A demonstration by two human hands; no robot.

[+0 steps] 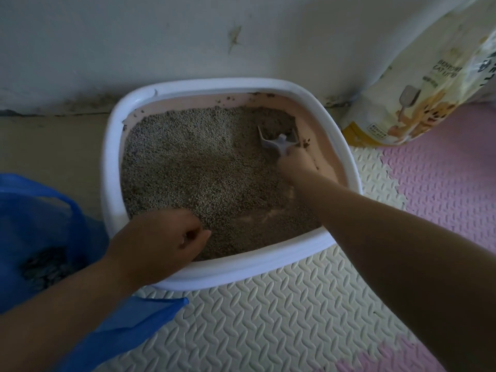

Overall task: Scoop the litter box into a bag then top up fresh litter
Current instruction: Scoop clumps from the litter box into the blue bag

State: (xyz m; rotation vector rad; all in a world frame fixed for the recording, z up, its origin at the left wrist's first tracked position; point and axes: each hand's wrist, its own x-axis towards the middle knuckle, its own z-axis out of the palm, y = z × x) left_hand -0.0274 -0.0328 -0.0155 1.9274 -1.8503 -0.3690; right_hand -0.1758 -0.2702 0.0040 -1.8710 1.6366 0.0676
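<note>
A right hand point(295, 166) grips the grey scoop point(279, 142), dug into the far right corner of the litter box point(214, 87); the left hand point(158, 237), curled over the near-left rim, has an unclear grip. A blue bag point(40, 210) lies left, a litter sack point(416, 84) far right

A: What hides the scoop point(277, 142) handle?
B: The right hand point(295, 163). The blue bag point(40, 224) runs off the left edge.
A: The litter sack point(418, 89)?
B: Cut by the right edge; small print blurred.

One litter box point(214, 85), one scoop point(279, 142), one blue bag point(35, 210), one sack point(408, 98) (printed), two hands point(158, 237) point(295, 163).
</note>
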